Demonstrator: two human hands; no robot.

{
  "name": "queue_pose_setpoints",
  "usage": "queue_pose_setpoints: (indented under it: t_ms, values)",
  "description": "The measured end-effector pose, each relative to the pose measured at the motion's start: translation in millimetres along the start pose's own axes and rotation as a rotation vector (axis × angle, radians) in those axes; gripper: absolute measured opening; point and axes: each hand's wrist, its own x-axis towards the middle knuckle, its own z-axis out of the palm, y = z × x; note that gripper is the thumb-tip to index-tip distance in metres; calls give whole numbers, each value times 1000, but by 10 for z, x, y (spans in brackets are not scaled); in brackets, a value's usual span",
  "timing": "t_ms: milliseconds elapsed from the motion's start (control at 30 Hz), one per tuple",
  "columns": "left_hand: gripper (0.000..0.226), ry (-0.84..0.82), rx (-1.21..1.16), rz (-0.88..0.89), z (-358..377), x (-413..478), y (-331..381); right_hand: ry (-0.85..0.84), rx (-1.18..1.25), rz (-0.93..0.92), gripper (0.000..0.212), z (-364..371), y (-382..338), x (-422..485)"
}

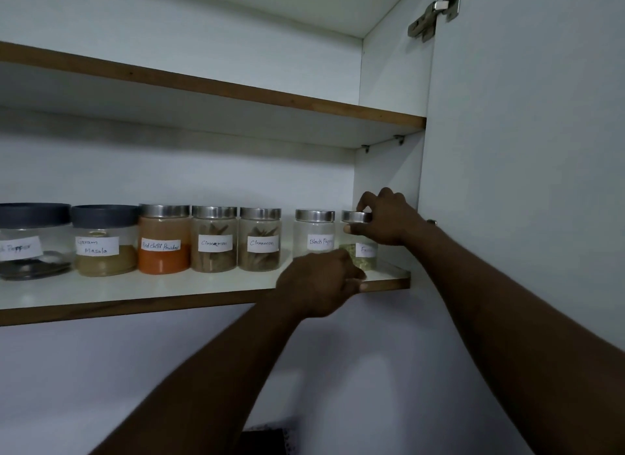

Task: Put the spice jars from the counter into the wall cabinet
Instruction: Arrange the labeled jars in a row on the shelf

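Note:
A row of labelled spice jars stands on the lower shelf (169, 292) of the open wall cabinet. At the right end is a small glass jar of greenish spice (363, 255) with a steel lid. My right hand (385, 221) grips that jar by its lid and upper side. My left hand (321, 282) rests at the shelf's front edge, its fingers against the bottom of the same jar and in front of the Black Pepper jar (316, 233). Further left stand two Cinnamon jars (259, 239), (213, 239), a Red Chilli Powder jar (164, 239) and a Garam Masala jar (103, 241).
A wide dark-lidded pepper jar (30, 241) sits at the far left. The upper shelf (236, 92) holds nothing visible. The cabinet's right wall (389, 170) is close beside the held jar. The open door (524, 150) with its hinge (434, 11) fills the right.

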Motion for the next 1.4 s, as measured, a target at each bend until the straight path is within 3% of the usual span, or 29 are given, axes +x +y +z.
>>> queue_pose_setpoints:
  t_ms: [133, 367, 633, 867, 1033, 1400]
  values:
    - [56, 2, 42, -51, 123, 146, 3, 67, 10, -59, 62, 102, 47, -16]
    - [62, -15, 43, -63, 135, 202, -81, 86, 83, -54, 48, 36, 41, 9]
    - [64, -2, 7, -94, 111, 201, -80, 194, 33, -30, 62, 135, 68, 10]
    - [66, -147, -9, -38, -18, 234, -121, 174, 154, -62, 64, 54, 68, -42]
    - [71, -260, 23, 22, -74, 297, -182, 165, 18, -154, 54, 82, 77, -55]
    - [63, -94, 105, 74, 3, 181, -200, 77, -109, -34, 53, 313, 43, 466]
